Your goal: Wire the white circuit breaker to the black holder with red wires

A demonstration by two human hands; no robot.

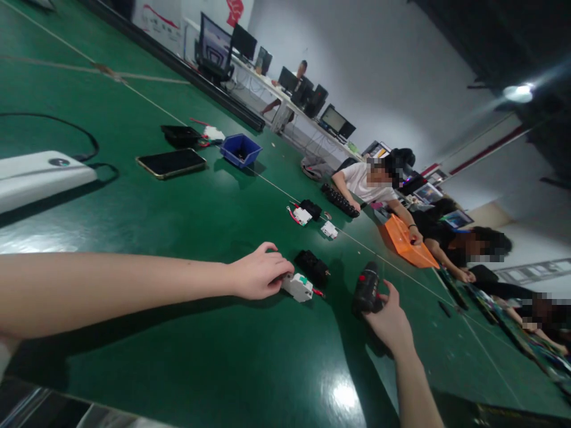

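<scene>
My left hand (261, 273) is closed on one end of a white circuit breaker (300, 289) with a green mark, resting on the green table. A short red wire (318, 293) sticks out of the breaker's far end. Just behind it lies a black plastic housing (313, 267). To the right, my right hand (392, 321) grips the handle of a black cordless drill (368, 285) with red details. Part of that handle is hidden by my palm and fingers.
Further back are a second white breaker with red wire (302, 216), a small white breaker (329, 230) and a blue bin (241, 150). A phone (172, 163) and a white device (44, 175) with a cable lie left. Co-workers sit beyond an orange bin (404, 241).
</scene>
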